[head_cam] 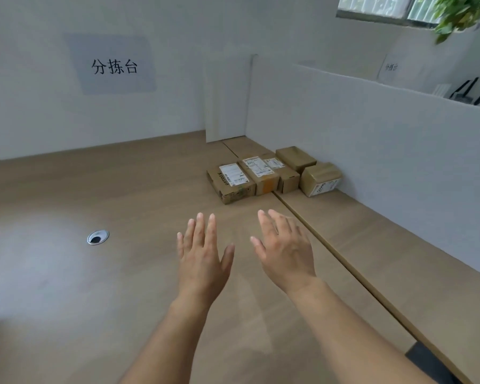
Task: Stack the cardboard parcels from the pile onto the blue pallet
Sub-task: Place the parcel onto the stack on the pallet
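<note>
wood table [94, 300]: five brown cardboard parcels [272, 173], white labels, clustered by partition [372, 139].

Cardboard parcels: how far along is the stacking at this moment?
Done: nothing can be confirmed, because the blue pallet is out of view. In hand: nothing. The left hand and right hand are open and empty, stretched out over the table toward the cardboard parcels. Left: about five of them sit grouped beside the white partition, untouched.
</note>
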`<state>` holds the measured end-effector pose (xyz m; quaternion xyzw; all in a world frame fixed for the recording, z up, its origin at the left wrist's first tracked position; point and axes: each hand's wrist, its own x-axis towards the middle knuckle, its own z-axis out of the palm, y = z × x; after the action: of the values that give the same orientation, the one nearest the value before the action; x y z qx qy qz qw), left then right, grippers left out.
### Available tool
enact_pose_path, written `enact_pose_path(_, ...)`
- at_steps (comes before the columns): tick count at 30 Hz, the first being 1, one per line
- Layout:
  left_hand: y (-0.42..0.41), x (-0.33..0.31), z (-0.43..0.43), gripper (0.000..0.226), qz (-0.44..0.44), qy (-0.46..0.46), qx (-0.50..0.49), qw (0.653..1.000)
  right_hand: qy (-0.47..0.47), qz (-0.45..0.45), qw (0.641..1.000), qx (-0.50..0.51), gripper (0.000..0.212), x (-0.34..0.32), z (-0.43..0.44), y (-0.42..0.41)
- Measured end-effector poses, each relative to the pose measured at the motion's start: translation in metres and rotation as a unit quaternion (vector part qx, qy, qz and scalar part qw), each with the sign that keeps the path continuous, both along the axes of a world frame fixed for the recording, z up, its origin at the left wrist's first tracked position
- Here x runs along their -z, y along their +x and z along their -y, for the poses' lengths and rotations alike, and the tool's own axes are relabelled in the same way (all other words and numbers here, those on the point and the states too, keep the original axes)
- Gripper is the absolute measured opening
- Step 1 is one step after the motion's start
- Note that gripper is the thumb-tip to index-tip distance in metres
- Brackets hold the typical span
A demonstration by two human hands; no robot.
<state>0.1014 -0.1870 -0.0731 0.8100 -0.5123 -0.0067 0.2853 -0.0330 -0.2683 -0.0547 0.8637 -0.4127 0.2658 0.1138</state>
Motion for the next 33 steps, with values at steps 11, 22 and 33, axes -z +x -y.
enact_pose_path(11,0.009,0.015,0.084,0.07,-0.01,0.052,-0.055,0.997,0.072,-0.019,0.995,-0.067,0.054,0.02,0.116,0.015)
enact_pose_path(22,-0.101,0.039,0.284,0.071,-0.097,0.103,0.001,0.99,0.172,-0.038,0.984,0.012,0.059,0.047,0.321,-0.107)
enact_pose_path(33,-0.153,0.07,0.43,0.072,-0.166,0.141,0.018,0.976,0.357,-0.014,0.928,0.108,0.069,0.09,0.475,-0.164)
